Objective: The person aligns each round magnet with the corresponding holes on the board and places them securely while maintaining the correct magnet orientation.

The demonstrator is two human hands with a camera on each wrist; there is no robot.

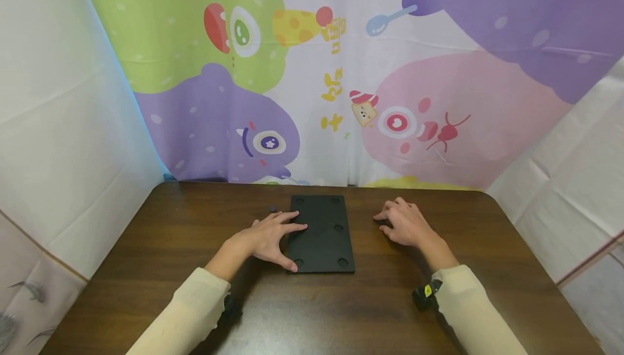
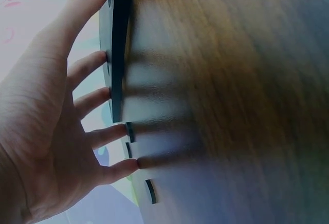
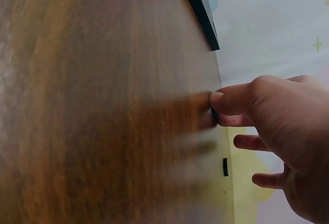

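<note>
A flat black board [image 1: 322, 241] with several round recesses lies on the table. My left hand [image 1: 270, 236] is spread over its left side, with the thumb near the lower left recess and two fingers resting on the surface. In the left wrist view, the other two fingers [image 2: 110, 135] reach down beside small dark discs [image 2: 150, 191] on the table. To the right of the board, my right hand [image 1: 404, 224] pinches a small dark disc [image 3: 214, 113] between thumb and index finger, low at the tabletop. That disc is mostly covered by the fingertips.
Another dark disc [image 3: 225, 167] lies beyond the right hand. Left of the board, one small disc [image 1: 273, 209] shows just past the left fingers. The brown wooden table [image 1: 312, 317] ends at a cartoon-printed curtain [image 1: 322, 73], with white cloth on both sides.
</note>
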